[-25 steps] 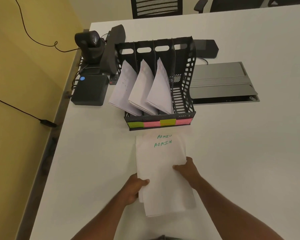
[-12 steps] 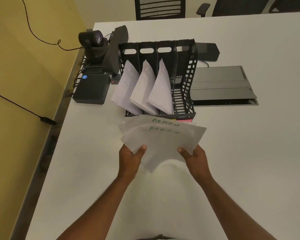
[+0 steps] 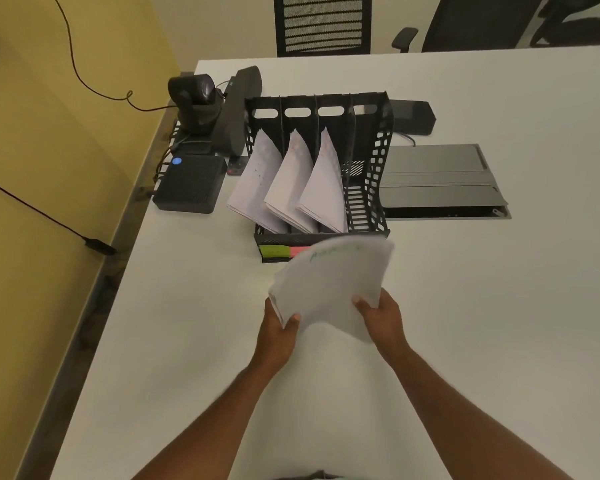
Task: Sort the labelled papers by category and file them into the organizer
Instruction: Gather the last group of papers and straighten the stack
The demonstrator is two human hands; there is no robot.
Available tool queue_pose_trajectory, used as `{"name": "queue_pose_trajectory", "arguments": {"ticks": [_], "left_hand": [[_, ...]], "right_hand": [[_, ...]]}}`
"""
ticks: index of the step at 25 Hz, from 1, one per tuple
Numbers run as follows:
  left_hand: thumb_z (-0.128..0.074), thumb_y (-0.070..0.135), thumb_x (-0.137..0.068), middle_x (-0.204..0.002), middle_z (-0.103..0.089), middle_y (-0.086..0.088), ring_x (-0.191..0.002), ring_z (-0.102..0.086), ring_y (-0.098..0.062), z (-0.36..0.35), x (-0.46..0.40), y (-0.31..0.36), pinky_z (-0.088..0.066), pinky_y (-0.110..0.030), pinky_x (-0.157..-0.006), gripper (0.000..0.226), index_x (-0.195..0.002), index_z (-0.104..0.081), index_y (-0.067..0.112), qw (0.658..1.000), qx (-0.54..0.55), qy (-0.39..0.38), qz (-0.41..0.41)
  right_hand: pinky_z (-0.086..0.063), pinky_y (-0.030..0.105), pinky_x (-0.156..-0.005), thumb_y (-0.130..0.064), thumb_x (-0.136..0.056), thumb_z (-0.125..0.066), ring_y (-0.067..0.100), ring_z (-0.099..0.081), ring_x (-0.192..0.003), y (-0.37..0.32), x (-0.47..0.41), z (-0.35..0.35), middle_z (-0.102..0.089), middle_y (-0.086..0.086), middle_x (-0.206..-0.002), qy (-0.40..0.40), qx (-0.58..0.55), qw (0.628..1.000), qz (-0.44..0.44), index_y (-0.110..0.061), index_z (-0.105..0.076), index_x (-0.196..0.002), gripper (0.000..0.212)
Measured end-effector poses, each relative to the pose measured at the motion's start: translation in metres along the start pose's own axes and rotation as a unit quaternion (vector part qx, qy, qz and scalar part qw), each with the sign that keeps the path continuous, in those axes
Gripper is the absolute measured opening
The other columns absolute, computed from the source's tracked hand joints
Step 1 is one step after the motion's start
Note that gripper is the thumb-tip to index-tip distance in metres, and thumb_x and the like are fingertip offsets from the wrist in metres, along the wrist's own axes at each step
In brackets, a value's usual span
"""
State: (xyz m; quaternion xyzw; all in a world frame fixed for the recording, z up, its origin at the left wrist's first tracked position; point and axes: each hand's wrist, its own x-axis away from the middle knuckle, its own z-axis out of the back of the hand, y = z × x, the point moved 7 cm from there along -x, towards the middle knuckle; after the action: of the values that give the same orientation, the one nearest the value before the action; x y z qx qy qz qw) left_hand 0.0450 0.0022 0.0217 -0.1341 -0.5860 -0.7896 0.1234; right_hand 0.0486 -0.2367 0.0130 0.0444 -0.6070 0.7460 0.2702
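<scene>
A stack of white papers point(image 3: 329, 282) with blurred green lettering near its top edge is lifted off the table, tilted up just in front of the organizer. My left hand point(image 3: 279, 329) grips its lower left corner, and my right hand point(image 3: 380, 318) grips its lower right edge. The black four-slot organizer point(image 3: 378, 161) stands behind. Its three left slots each hold a leaning bundle of white papers point(image 3: 291, 181). The rightmost slot shows no paper. Green and pink sticky labels point(image 3: 284, 251) line its front lip, partly covered by the held stack.
A black camera point(image 3: 196, 98), a dark speaker bar and a small black box point(image 3: 187, 183) sit left of the organizer near the table's left edge. A grey flap panel point(image 3: 440, 181) is set in the table to the right. Office chairs stand beyond the far edge.
The paper stack lay flat on the table a second ago. Both hands have lifted it, gathered the fanned sheets together and brought it up toward the organizer's front.
</scene>
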Motion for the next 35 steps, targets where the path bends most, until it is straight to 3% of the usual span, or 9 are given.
{"name": "queue_pose_trajectory", "arguments": {"ticks": [3,6,8,11,17,22,27,30,35], "left_hand": [[-0.055,0.016,-0.099,-0.106,-0.069,0.006,-0.097,-0.066,-0.013,0.022,-0.006,0.007,-0.051,-0.027,-0.082,0.018,-0.11,-0.061,0.03,0.996,0.053,0.068,0.0],[-0.056,0.017,-0.099,-0.101,-0.075,-0.003,-0.088,-0.07,-0.017,0.024,-0.009,-0.021,-0.053,-0.029,-0.077,0.016,-0.1,-0.071,0.021,0.99,0.07,0.023,0.119],[-0.063,0.016,-0.095,-0.101,-0.075,-0.006,-0.085,-0.071,-0.018,0.02,-0.002,-0.043,-0.056,-0.026,-0.072,0.016,-0.107,-0.072,0.01,0.979,0.072,0.002,0.191],[-0.072,0.014,-0.088,-0.094,-0.077,-0.006,-0.079,-0.073,-0.018,0.011,0.011,-0.053,-0.058,-0.024,-0.061,0.02,-0.106,-0.073,0.006,0.97,0.108,0.01,0.22],[-0.062,0.025,-0.096,-0.093,-0.078,-0.006,-0.087,-0.075,-0.026,-0.019,0.021,-0.048,-0.061,-0.045,-0.081,0.018,-0.101,-0.075,0.013,0.967,0.133,-0.03,0.215],[-0.056,0.013,-0.098,-0.11,-0.074,-0.005,-0.095,-0.072,-0.022,-0.014,0.015,-0.051,-0.059,-0.043,-0.087,0.02,-0.114,-0.066,0.018,0.975,0.106,-0.019,0.193],[-0.053,0.002,-0.093,-0.13,-0.056,0.011,-0.117,-0.056,-0.014,0.018,0.008,-0.041,-0.049,-0.036,-0.102,0.075,-0.148,-0.026,0.045,0.994,-0.05,0.045,0.091],[-0.045,-0.004,-0.093,-0.132,-0.059,0.013,-0.121,-0.059,-0.012,0.007,0.004,-0.037,-0.047,-0.022,-0.101,0.057,-0.123,-0.062,0.041,0.996,-0.074,-0.008,0.049],[-0.06,0.034,-0.096,-0.106,-0.077,-0.004,-0.102,-0.071,-0.02,-0.029,0.012,-0.036,-0.054,-0.04,-0.097,0.024,-0.105,-0.077,0.019,0.981,0.12,-0.057,0.139]], "right_hand": [[-0.047,0.026,-0.069,-0.025,-0.088,-0.068,0.014,-0.066,-0.087,-0.006,0.001,0.013,-0.071,-0.004,-0.094,0.022,0.054,0.998,0.023,-0.015,-0.067,-0.102,0.017],[-0.046,0.028,-0.065,-0.024,-0.089,-0.066,0.023,-0.066,-0.085,0.022,0.011,0.017,-0.07,-0.001,-0.09,-0.015,0.098,0.994,-0.052,-0.012,-0.067,-0.098,0.016],[-0.048,0.031,-0.078,-0.023,-0.088,-0.067,0.028,-0.064,-0.101,0.042,0.021,0.017,-0.068,0.005,-0.105,-0.014,0.181,0.979,-0.094,-0.012,-0.063,-0.113,0.028],[-0.046,0.036,-0.099,-0.022,-0.085,-0.071,0.03,-0.057,-0.116,0.036,0.038,-0.007,-0.058,0.01,-0.126,0.009,0.265,0.964,0.017,-0.012,-0.051,-0.134,0.054],[-0.047,0.028,-0.096,-0.06,-0.084,-0.062,0.014,-0.058,-0.118,0.026,0.077,-0.085,-0.055,-0.007,-0.135,-0.193,0.111,0.972,-0.079,-0.024,-0.041,-0.143,0.071],[-0.047,0.022,-0.08,-0.016,-0.097,-0.048,0.014,-0.06,-0.097,0.027,0.07,-0.075,-0.068,0.004,-0.121,-0.129,0.156,0.978,-0.056,-0.014,-0.059,-0.129,0.034],[-0.041,0.019,-0.067,-0.009,-0.092,-0.049,0.015,-0.059,-0.084,0.018,0.055,-0.023,-0.073,0.003,-0.108,0.014,0.164,0.985,-0.044,-0.014,-0.068,-0.117,0.032],[-0.037,0.006,-0.061,-0.015,-0.093,-0.052,0.011,-0.061,-0.08,0.009,0.056,-0.027,-0.075,-0.002,-0.102,-0.021,0.169,0.985,-0.021,-0.021,-0.071,-0.116,0.031],[-0.039,-0.004,-0.066,-0.029,-0.098,-0.05,0.001,-0.065,-0.094,0.004,0.078,-0.075,-0.073,-0.012,-0.11,-0.137,0.144,0.98,0.007,-0.03,-0.07,-0.119,0.029]]}}
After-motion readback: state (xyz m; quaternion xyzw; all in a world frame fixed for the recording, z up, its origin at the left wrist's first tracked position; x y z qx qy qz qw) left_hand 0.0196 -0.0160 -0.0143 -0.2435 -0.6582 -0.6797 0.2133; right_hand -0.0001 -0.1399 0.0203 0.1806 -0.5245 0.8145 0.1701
